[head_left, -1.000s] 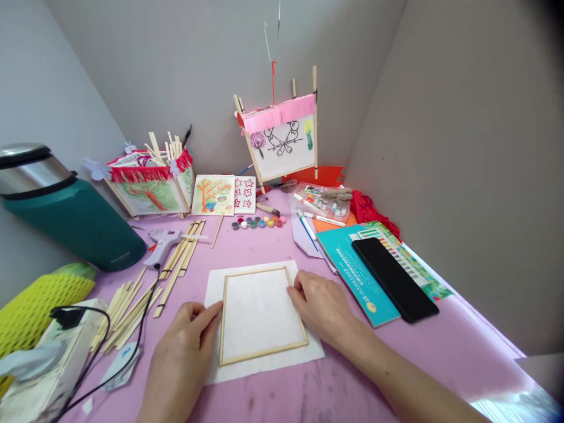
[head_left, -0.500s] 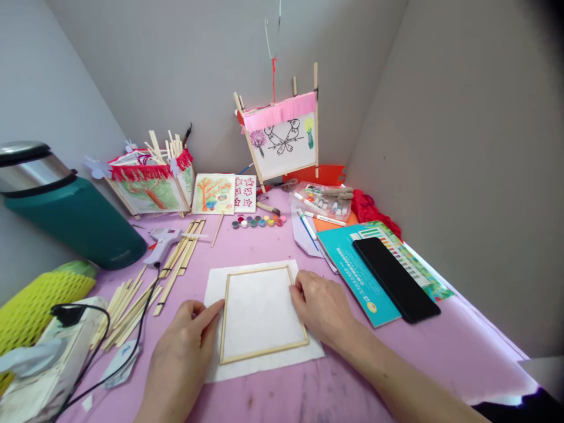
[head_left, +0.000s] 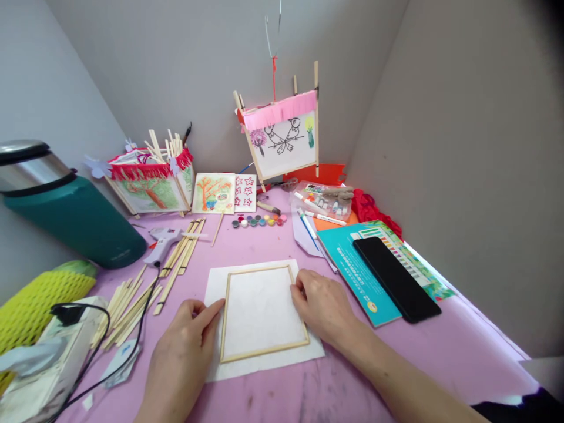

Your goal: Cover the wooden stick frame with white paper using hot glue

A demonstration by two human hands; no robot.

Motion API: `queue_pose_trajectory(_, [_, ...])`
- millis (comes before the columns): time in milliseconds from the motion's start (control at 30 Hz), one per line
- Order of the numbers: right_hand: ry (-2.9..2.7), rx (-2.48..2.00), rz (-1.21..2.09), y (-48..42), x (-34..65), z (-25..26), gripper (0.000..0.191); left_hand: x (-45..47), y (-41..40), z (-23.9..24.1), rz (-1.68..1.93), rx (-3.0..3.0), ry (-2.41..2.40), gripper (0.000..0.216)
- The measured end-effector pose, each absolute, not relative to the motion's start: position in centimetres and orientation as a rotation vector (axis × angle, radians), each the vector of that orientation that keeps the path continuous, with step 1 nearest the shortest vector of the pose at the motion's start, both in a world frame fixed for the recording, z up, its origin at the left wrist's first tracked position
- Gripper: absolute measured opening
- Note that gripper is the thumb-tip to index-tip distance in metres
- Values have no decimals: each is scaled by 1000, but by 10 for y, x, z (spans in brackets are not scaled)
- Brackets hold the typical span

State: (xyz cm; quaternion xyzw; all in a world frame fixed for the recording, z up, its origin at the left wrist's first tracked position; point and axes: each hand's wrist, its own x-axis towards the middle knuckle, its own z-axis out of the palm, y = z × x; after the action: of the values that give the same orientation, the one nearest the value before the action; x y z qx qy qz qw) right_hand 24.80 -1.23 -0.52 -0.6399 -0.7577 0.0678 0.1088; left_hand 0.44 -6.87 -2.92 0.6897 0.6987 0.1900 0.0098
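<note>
Grey walls close around a pink-topped bench (head_left: 440, 352). Near its front edge, a square frame of thin wooden sticks (head_left: 264, 351) lies flat, enclosing white paper and sitting on a larger white sheet (head_left: 214, 294). The left hand (head_left: 180, 358) lies open, its straight fingers (head_left: 207, 314) touching the frame's left stick from outside. The right hand (head_left: 324, 308) sits against the opposite stick with its fingers (head_left: 299, 285) lightly curled; whether they grip it, I cannot tell. Left of the frame lie loose bamboo sticks (head_left: 123, 317) and a glue gun (head_left: 162, 244). To the right are a teal booklet (head_left: 352, 270) and a black slab (head_left: 396, 279). Ahead stands a row of paint pots (head_left: 258, 221).
</note>
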Motion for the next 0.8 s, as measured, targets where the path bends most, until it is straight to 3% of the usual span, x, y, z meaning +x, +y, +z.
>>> queue_pose_trajectory(800, [-2185, -1794, 288, -11, 254, -5, 20, 7, -70, -23, 581, 2176, 2178, 33])
